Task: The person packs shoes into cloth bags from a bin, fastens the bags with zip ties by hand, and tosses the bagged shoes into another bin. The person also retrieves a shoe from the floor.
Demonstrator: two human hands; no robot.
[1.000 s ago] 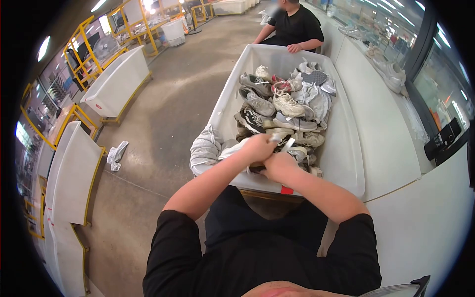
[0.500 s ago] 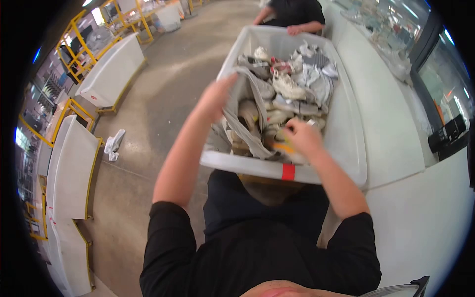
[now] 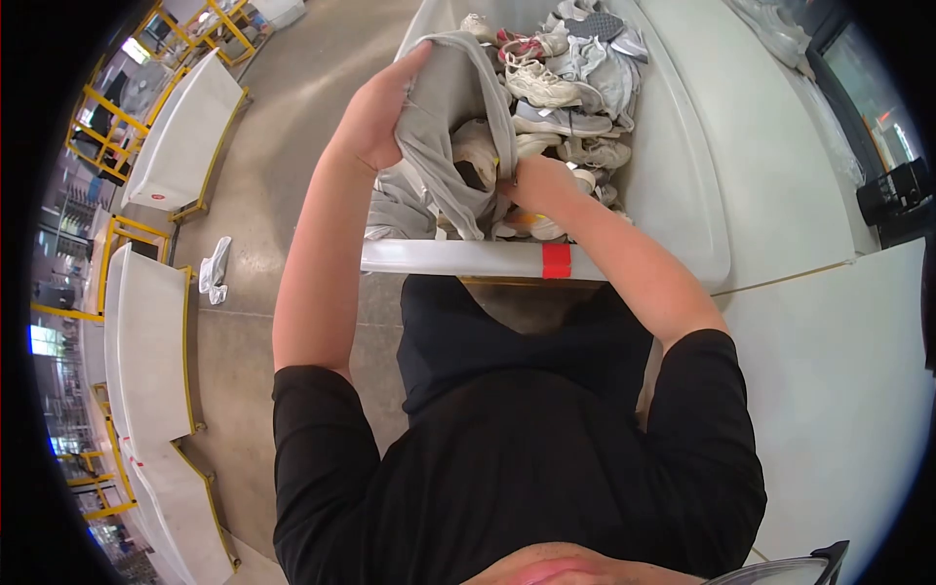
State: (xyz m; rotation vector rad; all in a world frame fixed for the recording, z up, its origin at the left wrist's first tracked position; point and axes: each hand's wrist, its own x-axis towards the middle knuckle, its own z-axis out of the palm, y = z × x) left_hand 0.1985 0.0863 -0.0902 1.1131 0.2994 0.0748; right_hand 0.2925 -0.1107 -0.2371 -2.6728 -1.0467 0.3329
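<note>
A grey cloth sack (image 3: 444,102) hangs over the near left wall of a white bin (image 3: 458,256), its mouth held apart. My left hand (image 3: 378,112) is closed on the sack's upper left edge, its fingers partly hidden by the fabric. On the opposite edge, my right hand (image 3: 541,183) pinches the cloth low down, fingers bent. Inside the sack's mouth a worn beige shoe (image 3: 475,148) with a dark opening shows. Many used shoes fill the bin, among them a cream lace-up sneaker (image 3: 536,83), a grey sneaker (image 3: 558,119) and a red-and-white shoe (image 3: 526,44).
Red tape (image 3: 556,260) marks the bin's near rim. A long white surface (image 3: 790,166) runs along the right, with a black device (image 3: 892,200) beside it. White bins (image 3: 180,141) on yellow frames line the left. A white cloth-like item (image 3: 214,270) lies on the floor.
My left hand has raised the sack's edge and spread it. My right hand has moved from the shoes to the sack's right edge. The view has tilted down; the person opposite is out of view.
</note>
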